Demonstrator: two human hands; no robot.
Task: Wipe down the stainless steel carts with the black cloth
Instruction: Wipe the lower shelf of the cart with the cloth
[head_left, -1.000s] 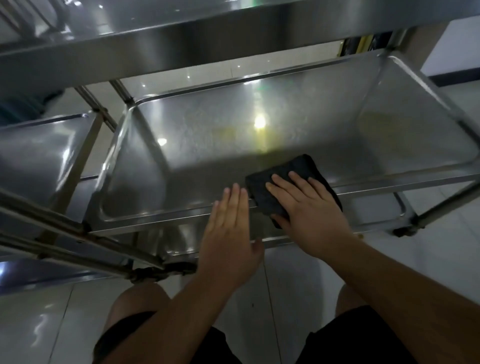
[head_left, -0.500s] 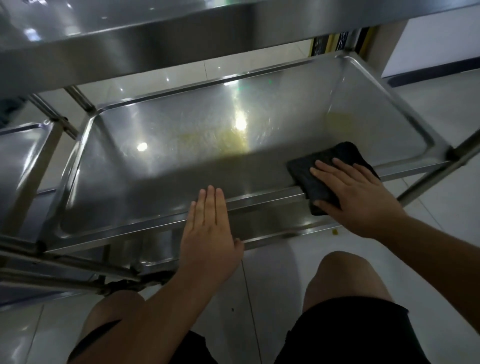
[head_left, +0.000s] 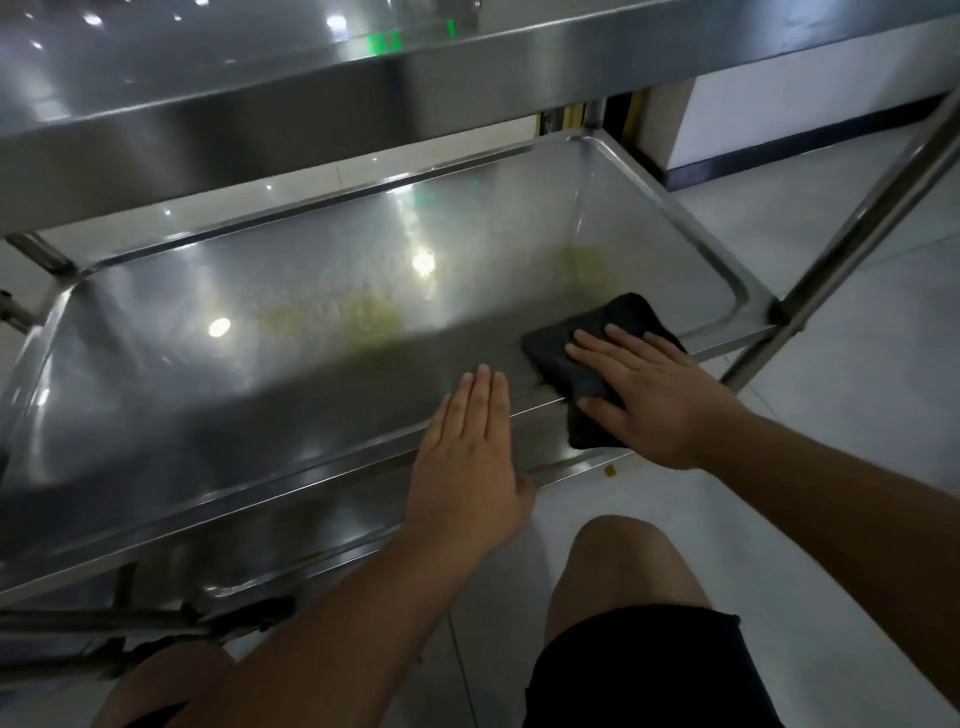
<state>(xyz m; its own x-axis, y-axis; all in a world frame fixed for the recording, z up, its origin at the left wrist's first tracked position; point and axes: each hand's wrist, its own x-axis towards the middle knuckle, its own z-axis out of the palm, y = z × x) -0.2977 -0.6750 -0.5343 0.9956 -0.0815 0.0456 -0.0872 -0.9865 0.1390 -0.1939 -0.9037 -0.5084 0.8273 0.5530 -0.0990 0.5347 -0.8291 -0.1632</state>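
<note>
A stainless steel cart's middle tray (head_left: 218, 415) fills the view, with yellowish smears near its far right part. The folded black cloth (head_left: 582, 358) lies over the tray's near rim at the right end. My right hand (head_left: 649, 395) presses flat on the cloth with straight, spread fingers. My left hand (head_left: 467, 457) rests flat on the near rim just left of the cloth, fingers straight and together, holding nothing.
The cart's top shelf (head_left: 260, 104) overhangs the tray close above. An upright cart post (head_left: 852, 228) stands at the right corner. A lower shelf and frame bars (head_left: 130, 629) sit below left. My bare knees are just in front of the cart on the tiled floor (head_left: 831, 415).
My right hand has slid the cloth rightwards along the near rim, towards the tray's right end. My left hand stays flat on the rim and has followed it.
</note>
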